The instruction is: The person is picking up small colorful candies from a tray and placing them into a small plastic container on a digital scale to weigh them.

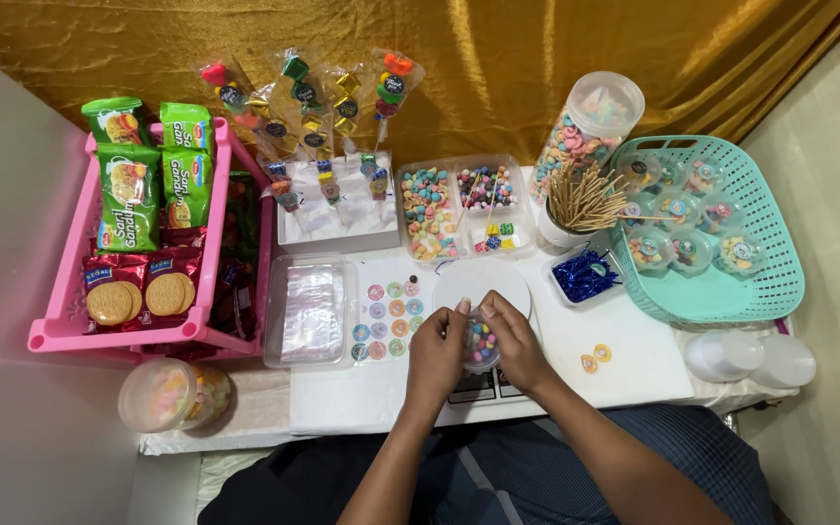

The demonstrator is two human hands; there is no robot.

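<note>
Seen from above, looking down past a lap in dark striped cloth. Two bare forearms reaching forward and meeting at the near edge of a white table (634,369). Left hand (437,352) and right hand (514,345) cupped together around a small clear candy cup (479,342), fingers closed on it from both sides, thumbs touching above its top. Cup held upright between the palms, centred, neither hand nearer than the other; coloured sweets visible inside. Just beyond the fingertips, a round white lid or plate (483,284). Left of the hands, a sheet of round pastel stickers (388,318), then a clear box of plastic bags (309,311). Right, two loose stickers (595,357) and a small tray of blue twist ties (583,276). Near left corner, a lidded tub of pastel sweets (173,394). Farther back: compartment trays of mixed candies (464,206), a cup of wooden skewers (578,202), a tall candy jar (587,126). Far left, a pink crate of biscuit packets (148,228); far right, a teal basket (775,282) holding filled cups. Behind, wrapped candy skewers (328,117) standing in a white block, gold cloth backdrop.
</note>
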